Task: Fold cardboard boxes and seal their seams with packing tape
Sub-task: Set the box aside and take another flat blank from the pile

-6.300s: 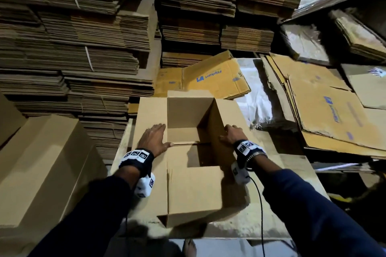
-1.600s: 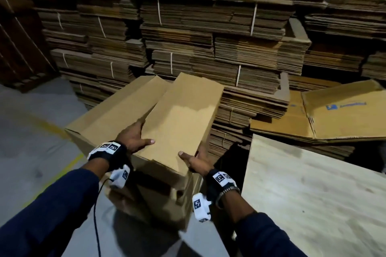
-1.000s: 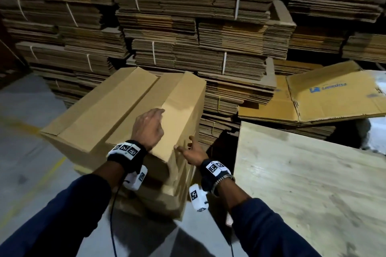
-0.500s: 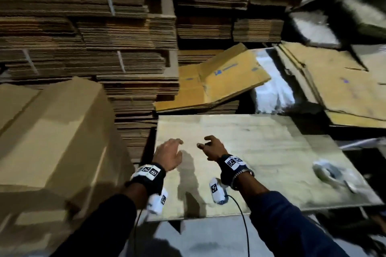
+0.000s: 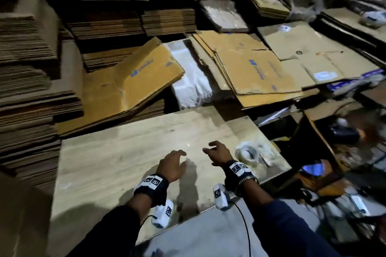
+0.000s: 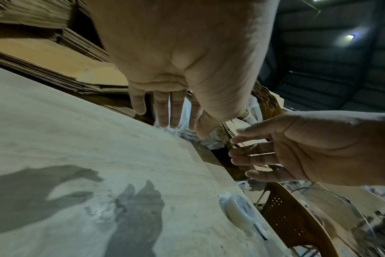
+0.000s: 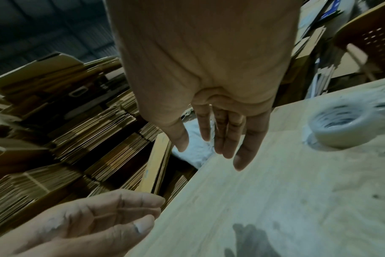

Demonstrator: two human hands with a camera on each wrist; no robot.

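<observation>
Both hands hang above the board (image 5: 117,158) with nothing in them. The left hand (image 5: 171,165) has its fingers loose and slightly spread over the board's middle; the right hand (image 5: 218,153) is beside it, fingers relaxed and half-extended, palm turned toward the left. Neither touches the board — their shadows fall on it below.

The tape (image 5: 248,153) lies flat near the board's right edge, just right of the right hand, probably parked there for easy reach at sealing time. No box is on the board. Beyond the board's far edge lie flattened cartons (image 5: 133,81) on tied stacks (image 5: 27,89), so the empty hands look set to fetch the next blank from there.
</observation>
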